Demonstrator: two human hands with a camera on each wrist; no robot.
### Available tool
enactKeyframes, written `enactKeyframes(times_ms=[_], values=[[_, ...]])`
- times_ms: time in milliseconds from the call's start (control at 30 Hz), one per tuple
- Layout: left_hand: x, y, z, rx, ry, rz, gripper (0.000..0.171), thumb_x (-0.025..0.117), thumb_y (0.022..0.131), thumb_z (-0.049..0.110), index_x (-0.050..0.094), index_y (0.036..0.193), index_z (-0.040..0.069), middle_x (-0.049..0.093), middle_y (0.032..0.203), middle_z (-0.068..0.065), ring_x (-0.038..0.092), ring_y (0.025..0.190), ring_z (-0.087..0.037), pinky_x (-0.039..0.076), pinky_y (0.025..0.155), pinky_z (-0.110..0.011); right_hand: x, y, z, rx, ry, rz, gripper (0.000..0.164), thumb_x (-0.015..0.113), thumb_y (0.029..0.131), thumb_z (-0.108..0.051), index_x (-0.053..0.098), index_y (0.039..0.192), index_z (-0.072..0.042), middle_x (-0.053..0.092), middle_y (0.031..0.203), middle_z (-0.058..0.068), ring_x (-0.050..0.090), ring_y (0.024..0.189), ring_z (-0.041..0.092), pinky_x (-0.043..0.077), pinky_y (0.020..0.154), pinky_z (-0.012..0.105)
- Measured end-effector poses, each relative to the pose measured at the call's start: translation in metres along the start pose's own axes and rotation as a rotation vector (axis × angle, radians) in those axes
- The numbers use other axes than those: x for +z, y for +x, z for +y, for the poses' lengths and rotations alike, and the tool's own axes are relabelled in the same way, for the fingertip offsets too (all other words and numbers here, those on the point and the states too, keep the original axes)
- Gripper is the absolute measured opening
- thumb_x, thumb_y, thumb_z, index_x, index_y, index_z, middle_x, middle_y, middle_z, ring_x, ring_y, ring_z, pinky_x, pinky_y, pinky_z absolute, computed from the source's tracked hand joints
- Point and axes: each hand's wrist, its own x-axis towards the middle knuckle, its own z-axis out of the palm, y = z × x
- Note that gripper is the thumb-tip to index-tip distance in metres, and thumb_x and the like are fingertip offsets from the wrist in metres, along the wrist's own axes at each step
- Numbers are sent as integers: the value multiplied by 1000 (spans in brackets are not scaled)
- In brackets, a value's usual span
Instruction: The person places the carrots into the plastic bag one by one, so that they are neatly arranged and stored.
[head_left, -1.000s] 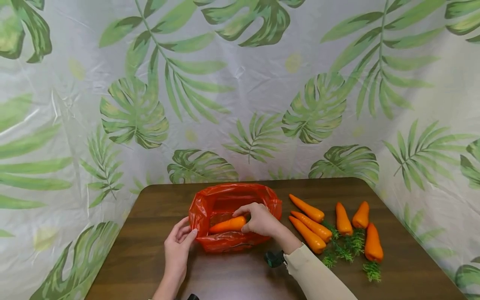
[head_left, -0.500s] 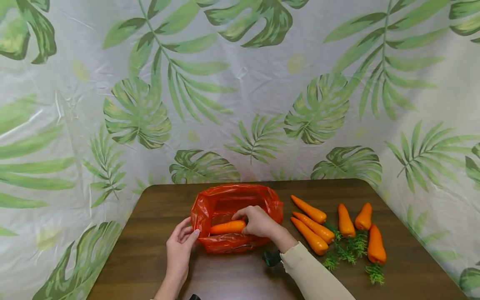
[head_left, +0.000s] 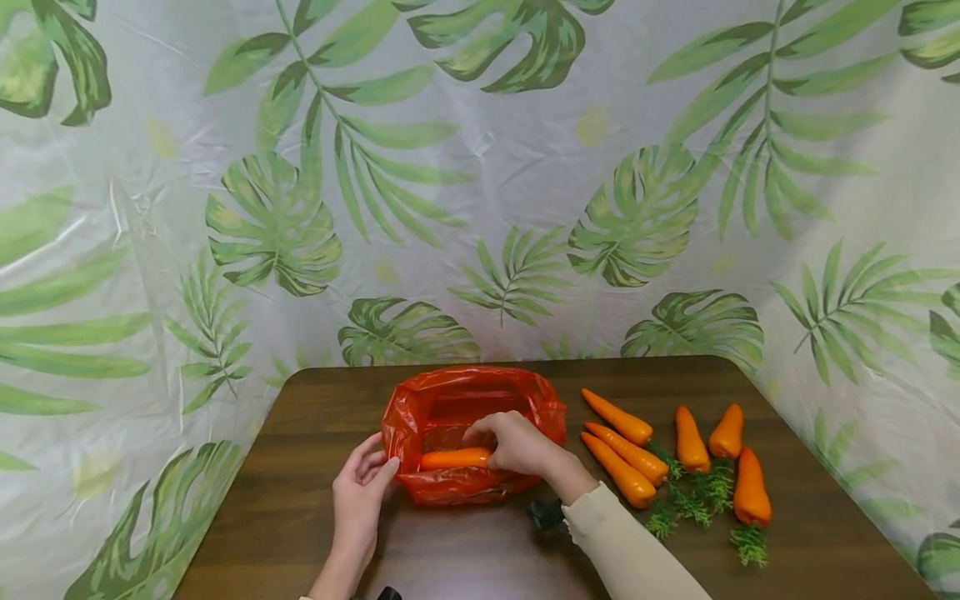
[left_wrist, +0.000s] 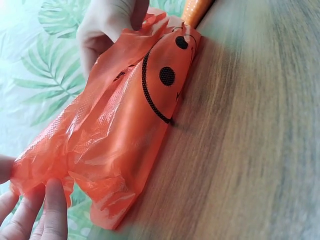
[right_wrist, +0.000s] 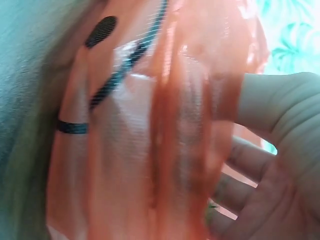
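A red plastic bag (head_left: 402, 417) with a black printed smiley face stands open-mouthed on the table. My left hand (head_left: 357, 492) pinches its left rim, thumb inside and fingers outside; the left wrist view shows the fingers (left_wrist: 55, 202) against the thin plastic. My right hand (head_left: 521, 446) reaches over the near rim into the bag and holds an orange carrot (head_left: 453, 457) by its thick end. The carrot lies sideways, low behind the bag's front wall, its tip toward the left. In the right wrist view, the bag wall (right_wrist: 125, 165) covers the thumb tip and part of the fingers.
Several orange carrots with feathery green tops lie on the right of the brown wooden table (head_left: 315, 433), the closest being a carrot (head_left: 618, 471) beside the right forearm. A leaf-patterned plastic sheet (head_left: 517, 183) hangs behind the table.
The carrot in the right hand has sunk lower into the bag and levelled out, so the front wall hides more of it. The left hand keeps its grip on the rim.
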Motion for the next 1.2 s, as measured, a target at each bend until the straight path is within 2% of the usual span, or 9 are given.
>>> enactKeyframes(times_ms=[233,333,467,733,767,867,1000,1100,1200], values=[[0,0,0,-13,2,9,50,77,90,7,61,137,10,66,115,-21,66,88,-15,60,74,-29,-14,-11,-9,2,-12,94,44,83,81,-8,73,120,-24,68,121,-8,61,110,16,50,98,45],[1,-1,0,-5,-15,13,49,76,89,6,62,136,10,66,113,-22,67,88,-16,61,74,-31,-22,-19,-15,0,14,141,42,82,83,-10,71,120,-28,66,125,-8,60,113,17,50,97,44],[1,-2,-1,7,-32,24,47,76,89,3,62,134,9,66,112,-23,67,88,-16,61,75,-33,-32,-30,-22,2,60,174,41,81,86,-12,70,122,-29,64,129,-8,60,106,16,53,82,35],[0,-4,1,13,-20,28,48,76,89,3,62,134,8,66,111,-23,67,86,-16,61,73,-32,-39,-50,-23,-6,95,303,40,82,85,-12,71,118,-30,65,122,-12,60,115,17,53,91,42],[0,-4,2,15,-17,28,47,76,89,3,62,134,8,66,110,-23,67,86,-16,61,73,-32,-39,-52,-23,-6,105,318,40,81,85,-12,71,118,-31,66,122,-13,60,115,18,53,89,41],[0,-3,2,21,-13,26,47,75,90,3,62,134,8,66,110,-23,66,87,-16,61,74,-32,-42,-58,-22,7,124,352,40,81,85,-12,71,118,-32,66,121,-13,65,92,16,55,74,35],[0,-3,2,18,-7,22,47,75,90,3,62,135,9,65,111,-22,66,87,-16,61,74,-31,-44,-65,-20,21,141,399,40,82,85,-12,71,117,-34,66,120,-14,63,84,10,56,67,31],[1,-3,2,14,-2,22,47,75,90,4,61,136,9,65,111,-22,66,87,-15,61,74,-31,-46,-71,-17,26,135,437,40,83,84,-13,71,115,-36,66,119,-16,62,104,9,57,81,36],[2,-3,2,12,3,22,49,75,90,5,60,137,9,65,111,-21,65,87,-15,61,74,-31,-49,-79,-14,40,109,469,40,83,84,-13,71,115,-37,66,118,-17,60,112,11,55,90,45]])
